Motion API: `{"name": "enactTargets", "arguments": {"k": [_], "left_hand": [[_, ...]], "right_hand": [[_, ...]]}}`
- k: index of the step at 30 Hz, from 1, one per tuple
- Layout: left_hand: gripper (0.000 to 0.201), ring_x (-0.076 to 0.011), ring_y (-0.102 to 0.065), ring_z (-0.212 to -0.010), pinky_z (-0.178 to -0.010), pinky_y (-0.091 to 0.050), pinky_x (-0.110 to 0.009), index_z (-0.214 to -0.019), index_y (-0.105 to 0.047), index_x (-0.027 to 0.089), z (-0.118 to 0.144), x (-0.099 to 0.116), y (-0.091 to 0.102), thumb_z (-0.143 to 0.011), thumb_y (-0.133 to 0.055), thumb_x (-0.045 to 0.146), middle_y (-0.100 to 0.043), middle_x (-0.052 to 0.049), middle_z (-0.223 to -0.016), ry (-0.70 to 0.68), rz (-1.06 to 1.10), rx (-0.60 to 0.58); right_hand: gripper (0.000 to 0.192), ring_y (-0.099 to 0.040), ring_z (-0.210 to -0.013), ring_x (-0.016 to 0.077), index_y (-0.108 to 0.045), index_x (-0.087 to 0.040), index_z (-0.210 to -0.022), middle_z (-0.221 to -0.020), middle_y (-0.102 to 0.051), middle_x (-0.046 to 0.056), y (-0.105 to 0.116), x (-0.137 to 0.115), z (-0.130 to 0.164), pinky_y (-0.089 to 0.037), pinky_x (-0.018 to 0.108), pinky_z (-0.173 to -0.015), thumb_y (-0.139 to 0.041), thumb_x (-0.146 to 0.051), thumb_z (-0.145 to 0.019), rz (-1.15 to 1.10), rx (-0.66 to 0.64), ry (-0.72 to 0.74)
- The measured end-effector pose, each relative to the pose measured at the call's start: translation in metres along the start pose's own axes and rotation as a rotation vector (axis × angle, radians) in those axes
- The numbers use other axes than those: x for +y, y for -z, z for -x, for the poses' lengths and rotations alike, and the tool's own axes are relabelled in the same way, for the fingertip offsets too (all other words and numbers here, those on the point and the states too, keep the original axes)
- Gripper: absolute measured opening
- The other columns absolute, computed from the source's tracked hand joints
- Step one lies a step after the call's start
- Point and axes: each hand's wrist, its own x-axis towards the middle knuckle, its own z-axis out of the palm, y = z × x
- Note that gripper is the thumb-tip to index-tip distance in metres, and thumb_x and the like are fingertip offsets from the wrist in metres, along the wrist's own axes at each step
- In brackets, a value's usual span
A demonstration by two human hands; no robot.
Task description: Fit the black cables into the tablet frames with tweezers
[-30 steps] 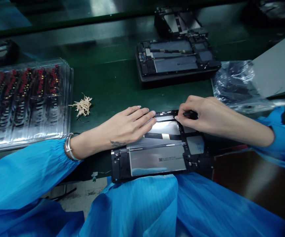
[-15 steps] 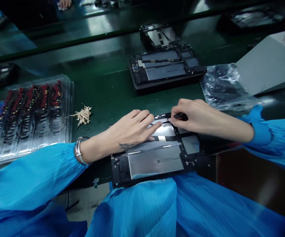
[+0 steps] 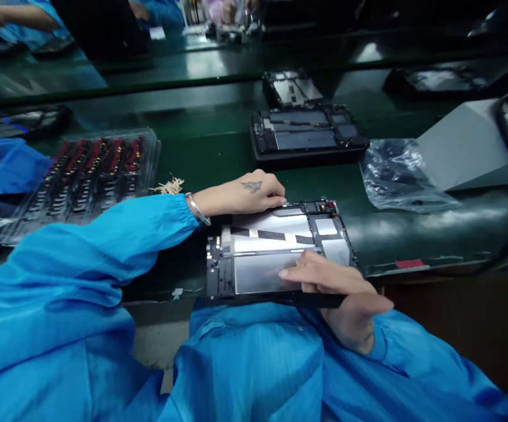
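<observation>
head view: the flat black opened tablet chassis with silvery battery panels (image 3: 275, 252) lies at the near edge of the dark green workbench (image 3: 201, 158), overhanging slightly toward the blue-gowned lap. the left hand (image 3: 247, 196) rests fingers curled on its far left corner, pressing down rather than gripping. the right hand (image 3: 333, 287) clasps the near right edge, thumb on top of the lower panel and fingers underneath. the chassis looks thin, stiff and fairly light, but fragile: exposed ribbon cables and foil panels would likely mark or tear under pressure. it seems best taken by the black frame edges, as the right hand does. a second opened black tablet (image 3: 309, 132) lies farther back, a clear blister tray of red-tipped parts (image 3: 99, 170) to the left.
</observation>
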Motion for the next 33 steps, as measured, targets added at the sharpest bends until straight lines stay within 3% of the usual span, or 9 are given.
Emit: {"name": "enactTargets", "arguments": {"k": [6, 9, 12, 15, 18, 23, 28, 30, 33], "left_hand": [[0.029, -0.0131, -0.067, -0.083, -0.072, -0.043, -0.022, -0.100, -0.081, 0.015, 0.001, -0.006, 0.015, -0.099, -0.061, 0.036, -0.078, -0.003, -0.092, 0.052, 0.206, 0.010], [0.028, -0.0128, -0.065, -0.079, -0.072, -0.044, -0.023, -0.106, -0.078, 0.013, 0.006, -0.005, 0.021, -0.095, -0.065, 0.036, -0.077, -0.005, -0.094, 0.026, 0.360, 0.029], [0.029, -0.0112, -0.060, -0.072, -0.068, -0.043, -0.023, -0.102, -0.076, 0.010, 0.009, -0.002, 0.027, -0.091, -0.070, 0.036, -0.073, -0.004, -0.085, 0.052, 0.531, 0.018], [0.024, -0.0089, -0.054, -0.069, -0.064, -0.037, -0.022, -0.099, -0.078, 0.010, 0.013, 0.002, 0.037, -0.087, -0.074, 0.030, -0.070, -0.002, -0.082, 0.044, 0.572, 0.116], [0.026, -0.0068, -0.048, -0.063, -0.059, -0.030, -0.022, -0.111, -0.077, 0.012, 0.020, 0.007, 0.049, -0.089, -0.072, 0.024, -0.069, -0.001, -0.083, 0.043, 0.630, 0.199], [0.008, -0.0075, -0.064, -0.074, -0.074, -0.047, -0.020, -0.093, -0.072, 0.012, 0.037, 0.015, 0.043, -0.085, -0.074, 0.015, -0.074, -0.002, -0.089, 0.085, 0.810, 0.394], [0.042, -0.0188, -0.079, -0.087, -0.079, -0.062, -0.028, -0.099, -0.057, 0.018, 0.069, 0.033, 0.022, -0.094, -0.071, 0.057, -0.081, -0.011, -0.097, -0.036, 1.083, 0.434], [0.045, -0.0161, -0.078, -0.074, -0.068, -0.060, -0.023, -0.096, -0.052, 0.019, 0.079, 0.043, 0.019, -0.089, -0.079, 0.055, -0.080, -0.007, -0.086, -0.068, 1.009, 0.485], [0.041, -0.0073, -0.061, -0.046, -0.047, -0.046, -0.015, -0.086, -0.050, 0.020, 0.084, 0.055, 0.016, -0.089, -0.083, 0.045, -0.070, 0.002, -0.062, -0.036, 0.918, 0.589]], "right_hand": [[0.050, -0.071, -0.104, 0.0299, -0.069, -0.023, -0.142, -0.111, -0.075, 0.012, -0.008, 0.010, -0.011, -0.060, 0.047, -0.086, -0.052, -0.053, -0.107, 0.051, 0.140, 0.280], [0.044, -0.070, -0.111, 0.0235, -0.062, -0.026, -0.149, -0.117, -0.074, 0.008, -0.008, 0.009, -0.013, -0.060, 0.041, -0.097, -0.061, -0.022, -0.105, 0.128, 0.148, 0.278], [0.058, -0.073, -0.110, 0.0178, -0.053, -0.024, -0.156, -0.114, -0.076, 0.006, 0.006, 0.008, -0.016, -0.063, 0.035, -0.098, -0.052, -0.002, -0.102, 0.223, -0.014, 0.354], [0.051, -0.067, -0.131, 0.0264, -0.056, -0.017, -0.152, -0.134, -0.073, 0.014, 0.036, 0.007, -0.026, -0.059, 0.046, -0.109, -0.059, -0.009, -0.102, 0.546, -0.328, 0.612], [0.049, -0.062, -0.138, 0.0258, -0.062, -0.027, -0.148, -0.146, -0.065, 0.009, 0.062, 0.005, -0.037, -0.051, 0.048, -0.119, -0.062, -0.011, -0.102, 0.749, -0.428, 0.735], [0.029, -0.074, -0.120, 0.0257, -0.077, -0.042, -0.124, -0.126, -0.077, -0.003, 0.065, -0.009, -0.042, -0.054, 0.049, -0.117, -0.066, -0.031, -0.100, 0.431, 0.116, 0.396], [0.011, -0.075, -0.098, 0.0321, -0.080, -0.037, -0.080, -0.077, -0.072, -0.002, 0.052, -0.022, -0.066, -0.052, 0.053, -0.115, -0.086, -0.029, -0.077, 0.236, 0.804, 0.262], [0.016, -0.073, -0.099, 0.0310, -0.074, -0.034, -0.069, -0.070, -0.064, -0.001, 0.052, -0.027, -0.078, -0.049, 0.052, -0.118, -0.087, -0.027, -0.076, 0.097, 0.898, 0.152], [0.015, -0.068, -0.116, 0.0268, -0.072, -0.031, -0.072, -0.085, -0.068, -0.001, 0.055, -0.033, -0.084, -0.042, 0.047, -0.126, -0.085, -0.031, -0.081, -0.103, 0.710, -0.137]]}}
